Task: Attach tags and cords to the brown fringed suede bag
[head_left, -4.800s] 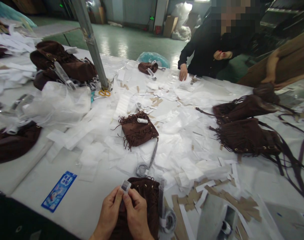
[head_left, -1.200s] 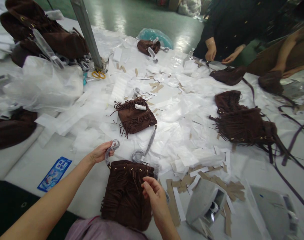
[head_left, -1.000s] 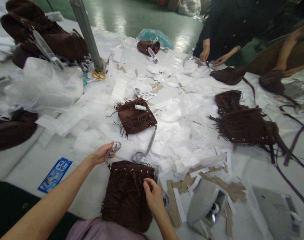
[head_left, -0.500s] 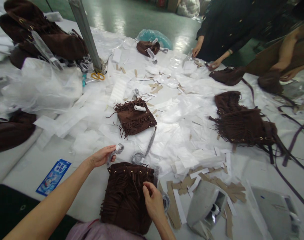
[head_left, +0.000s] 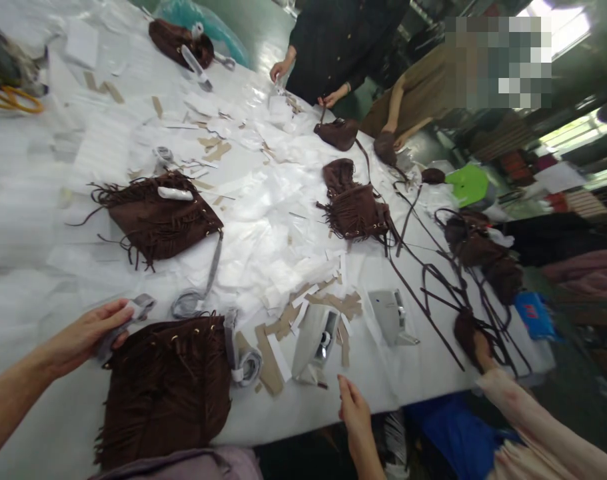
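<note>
Bag of dark brown, fringed, suede-like fabric (head_left: 168,387) lies near left on the white table (head_left: 283,415), looking soft, light, floppy: best taken by its eyeleted far rim. Left hand (head_left: 93,333), by that rim's left corner, has its grip closed on a grey, plastic-wrapped coiled strap (head_left: 144,305), likely slippery, so pinch the bundled coils. Right hand (head_left: 356,407), grip loose, seemingly holding nothing, hovers near-right of the grey tape dispenser (head_left: 310,333).
</note>
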The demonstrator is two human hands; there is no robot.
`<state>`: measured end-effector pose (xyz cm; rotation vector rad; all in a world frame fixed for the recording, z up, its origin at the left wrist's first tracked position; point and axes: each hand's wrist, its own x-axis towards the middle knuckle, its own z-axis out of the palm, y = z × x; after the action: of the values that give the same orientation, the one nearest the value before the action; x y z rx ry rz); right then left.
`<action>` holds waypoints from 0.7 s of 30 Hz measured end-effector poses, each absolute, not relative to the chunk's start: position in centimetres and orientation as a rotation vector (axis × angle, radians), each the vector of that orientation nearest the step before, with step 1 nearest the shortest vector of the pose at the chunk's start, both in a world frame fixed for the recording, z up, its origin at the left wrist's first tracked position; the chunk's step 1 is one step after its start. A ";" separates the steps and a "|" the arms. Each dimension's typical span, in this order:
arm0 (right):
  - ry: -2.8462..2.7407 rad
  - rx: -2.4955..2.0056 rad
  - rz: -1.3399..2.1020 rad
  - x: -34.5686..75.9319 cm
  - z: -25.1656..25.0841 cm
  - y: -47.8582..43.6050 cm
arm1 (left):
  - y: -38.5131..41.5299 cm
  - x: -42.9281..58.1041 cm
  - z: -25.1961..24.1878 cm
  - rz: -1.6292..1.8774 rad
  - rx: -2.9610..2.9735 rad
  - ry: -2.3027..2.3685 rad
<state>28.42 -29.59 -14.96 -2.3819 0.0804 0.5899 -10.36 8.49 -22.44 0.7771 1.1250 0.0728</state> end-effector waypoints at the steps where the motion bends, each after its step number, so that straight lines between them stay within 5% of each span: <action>1: 0.101 -2.348 0.645 28.2 -15.3 -29.5 | 8.3 -10.2 -22.3 0.037 0.821 1.116; 21: 0.286 -2.151 0.755 25.5 -16.0 -31.2 | 7.3 -9.4 -20.2 0.033 0.776 1.068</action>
<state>25.46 -31.22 -15.96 -2.1508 0.2856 0.7546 -9.36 7.31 -20.21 0.7763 1.0680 0.0330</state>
